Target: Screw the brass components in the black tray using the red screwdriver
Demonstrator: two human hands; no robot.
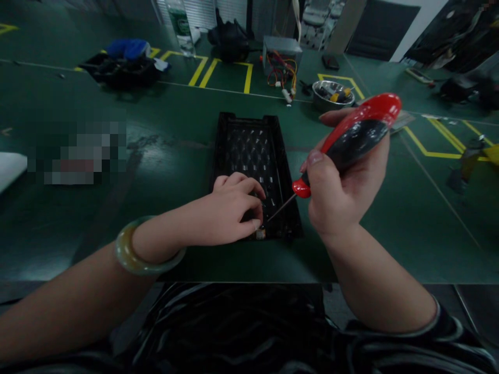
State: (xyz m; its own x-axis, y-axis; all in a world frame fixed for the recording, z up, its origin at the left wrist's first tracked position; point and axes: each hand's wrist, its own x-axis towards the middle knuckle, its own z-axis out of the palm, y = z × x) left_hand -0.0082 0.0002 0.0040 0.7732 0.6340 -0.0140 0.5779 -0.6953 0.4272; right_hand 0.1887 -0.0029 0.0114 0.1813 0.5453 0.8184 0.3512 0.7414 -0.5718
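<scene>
A black perforated metal tray (249, 140) lies flat on the green table, straight ahead of me. My left hand (230, 215) rests on its near end with fingers curled, thumb and fingertips pinched at a small pale part (260, 234) on the near rim. My right hand (343, 192) is wrapped round the red and black handle of a screwdriver (351, 137). The screwdriver's thin shaft slants down left, its tip close to my left fingertips. A pale green bangle (136, 259) circles my left wrist.
A metal bowl (331, 94) with small parts stands at the back right. A grey power supply box (281, 54) with coloured wires, a black bag (230, 39), a plastic bottle (180, 23) and a black tray with blue cloth (122, 65) line the back. Yellow tape lines mark the table.
</scene>
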